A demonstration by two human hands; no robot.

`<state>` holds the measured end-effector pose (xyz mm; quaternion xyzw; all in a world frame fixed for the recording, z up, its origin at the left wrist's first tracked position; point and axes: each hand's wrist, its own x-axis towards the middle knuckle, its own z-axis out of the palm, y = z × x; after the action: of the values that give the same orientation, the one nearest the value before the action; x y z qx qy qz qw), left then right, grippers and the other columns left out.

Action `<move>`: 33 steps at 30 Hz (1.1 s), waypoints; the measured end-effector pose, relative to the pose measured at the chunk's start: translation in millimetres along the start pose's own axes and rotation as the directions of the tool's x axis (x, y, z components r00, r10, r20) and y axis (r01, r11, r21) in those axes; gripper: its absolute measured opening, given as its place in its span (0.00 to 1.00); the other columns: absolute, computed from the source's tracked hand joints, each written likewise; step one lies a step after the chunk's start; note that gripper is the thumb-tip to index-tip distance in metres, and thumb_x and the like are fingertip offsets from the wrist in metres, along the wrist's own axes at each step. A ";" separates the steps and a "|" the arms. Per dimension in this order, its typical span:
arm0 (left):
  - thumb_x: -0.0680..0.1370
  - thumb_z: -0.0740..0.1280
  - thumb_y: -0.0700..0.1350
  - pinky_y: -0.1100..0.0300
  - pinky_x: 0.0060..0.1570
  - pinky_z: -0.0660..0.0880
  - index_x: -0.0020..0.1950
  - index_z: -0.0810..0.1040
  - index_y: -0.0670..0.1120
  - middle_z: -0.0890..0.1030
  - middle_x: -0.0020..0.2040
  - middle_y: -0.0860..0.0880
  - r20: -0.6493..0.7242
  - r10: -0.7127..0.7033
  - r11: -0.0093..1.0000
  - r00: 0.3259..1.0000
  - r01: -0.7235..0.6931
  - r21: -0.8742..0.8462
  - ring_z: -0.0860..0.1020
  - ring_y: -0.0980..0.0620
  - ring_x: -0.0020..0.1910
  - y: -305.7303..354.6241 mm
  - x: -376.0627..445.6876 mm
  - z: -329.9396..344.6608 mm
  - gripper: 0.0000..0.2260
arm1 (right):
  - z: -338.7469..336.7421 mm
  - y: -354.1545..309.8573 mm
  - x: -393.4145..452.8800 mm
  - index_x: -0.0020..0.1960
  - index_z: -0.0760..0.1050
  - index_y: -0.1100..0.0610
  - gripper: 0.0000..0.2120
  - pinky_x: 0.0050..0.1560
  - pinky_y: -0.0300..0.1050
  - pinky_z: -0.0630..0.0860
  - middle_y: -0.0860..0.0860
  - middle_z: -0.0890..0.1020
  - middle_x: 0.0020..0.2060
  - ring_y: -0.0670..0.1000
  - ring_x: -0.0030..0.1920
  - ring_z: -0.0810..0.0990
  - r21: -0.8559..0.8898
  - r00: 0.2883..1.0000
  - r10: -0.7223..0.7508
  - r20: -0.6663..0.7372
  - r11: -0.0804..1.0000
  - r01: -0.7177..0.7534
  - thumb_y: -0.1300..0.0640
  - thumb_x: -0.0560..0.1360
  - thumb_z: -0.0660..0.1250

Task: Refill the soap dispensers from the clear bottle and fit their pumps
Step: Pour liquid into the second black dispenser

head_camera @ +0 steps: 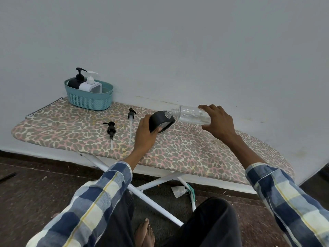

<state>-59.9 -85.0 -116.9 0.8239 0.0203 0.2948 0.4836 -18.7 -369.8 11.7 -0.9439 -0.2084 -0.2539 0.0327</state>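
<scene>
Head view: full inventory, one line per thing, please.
Leopard-print ironing board: 1, tan and pink, on white legs against the wall.
Teal plastic basket: 1, board's far left end.
Black pump dispenser: 1, in basket.
White pump dispenser: 1, in basket, beside the black one.
Loose black pumps: 2, lying on board, left of hands.
Black dispenser body: 1, tilted, pumpless.
Clear plastic bottle: 1, tipped, mouth at dispenser's opening.
Crumpled white paper: 1, floor under board.
Left hand: grips dispenser body.
Right hand: holds bottle.
</scene>
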 end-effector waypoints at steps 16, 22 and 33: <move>0.82 0.73 0.46 0.44 0.63 0.78 0.76 0.70 0.48 0.76 0.68 0.46 0.006 0.009 1.000 1.000 -0.009 -0.008 0.76 0.44 0.65 0.5 -1.2 -0.8 0.23 | -3.1 -0.3 -0.4 0.74 0.71 0.41 0.37 0.44 0.49 0.76 0.47 0.81 0.62 0.54 0.59 0.75 -0.011 1.000 -0.003 -0.017 1.000 0.003 0.55 0.69 0.81; 0.82 0.73 0.44 0.45 0.62 0.78 0.76 0.70 0.49 0.76 0.68 0.45 0.010 0.011 1.000 1.000 -0.011 -0.014 0.77 0.44 0.65 2.0 -1.5 -0.9 0.24 | -6.6 -1.0 -0.2 0.74 0.71 0.42 0.37 0.45 0.48 0.75 0.47 0.80 0.62 0.55 0.60 0.75 -0.021 1.000 -0.007 -0.017 1.000 0.006 0.57 0.69 0.80; 0.82 0.73 0.45 0.49 0.63 0.77 0.76 0.70 0.48 0.75 0.69 0.45 0.017 0.013 1.000 1.000 -0.013 -0.001 0.76 0.44 0.67 4.1 -2.6 -1.9 0.24 | -8.7 -1.5 -1.3 0.74 0.71 0.42 0.37 0.45 0.49 0.76 0.47 0.80 0.62 0.55 0.60 0.75 -0.024 0.999 -0.016 -0.033 1.000 0.015 0.57 0.69 0.81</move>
<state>-64.0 -86.5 -114.1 0.8264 0.0104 0.2908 0.4821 -24.4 -370.4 18.5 -0.9382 -0.2122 -0.2723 0.0232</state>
